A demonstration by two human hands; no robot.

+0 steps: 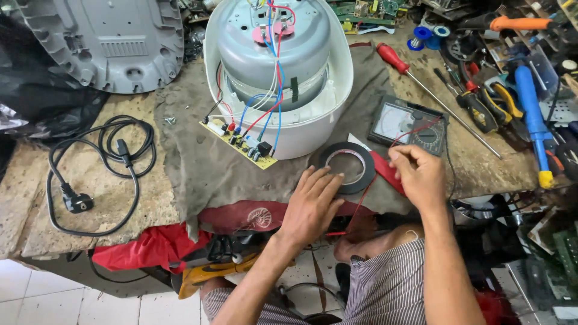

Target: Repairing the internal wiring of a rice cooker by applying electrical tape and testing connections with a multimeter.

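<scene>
My left hand [313, 201] lies flat on the grey cloth [198, 156], fingertips resting on the rim of a black tape roll [348, 166]. My right hand [416, 174] is just right of the roll, fingers pinched on a thin red wire [367, 192] that runs down toward my lap. Behind the roll stands an upturned white appliance [283, 72] with its grey inner shell exposed. Red, blue and white wires lead from it to a small yellow circuit board [239, 143] lying on the cloth.
An analog multimeter [409, 125] sits right of the appliance, beside a red-handled screwdriver [421, 78], pliers [487, 105] and a blue tool [533, 120]. A black power cord [102, 168] coils at left. A grey plastic base [105, 39] lies at back left.
</scene>
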